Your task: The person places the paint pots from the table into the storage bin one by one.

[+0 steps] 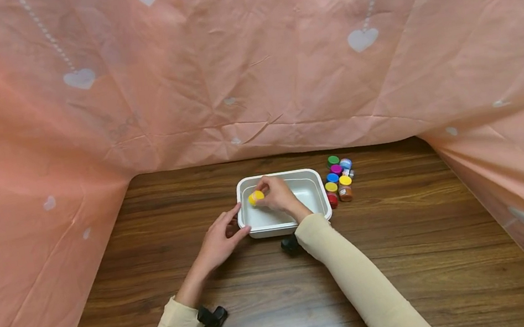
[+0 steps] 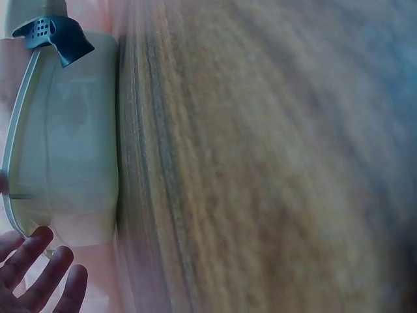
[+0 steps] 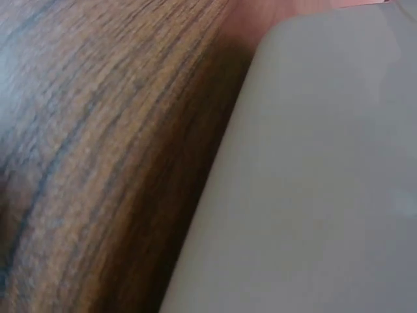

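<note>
In the head view, my right hand (image 1: 277, 193) reaches over a white rectangular tray (image 1: 288, 173) and pinches a small yellow paint jar (image 1: 254, 198) between thumb and fingertips. The jar is tilted, inside the tray's left part. My left hand (image 1: 219, 241) is at the tray's left end, its thumb at the front rim and its other fingers along the left side, spread and fairly straight. The left wrist view shows those fingers (image 2: 53, 274) beside the tray's corner. Only the tray's outer wall (image 3: 313, 169) and the tabletop fill the right wrist view; the right hand is hidden there.
Just right of the tray stands a cluster of several small paint jars (image 1: 332, 177) with green, blue, purple, yellow and red colours. The brown wooden table (image 1: 259, 287) is enclosed by a pink curtain (image 1: 249, 76) with white hearts. Each wrist carries a black camera mount (image 1: 213, 316).
</note>
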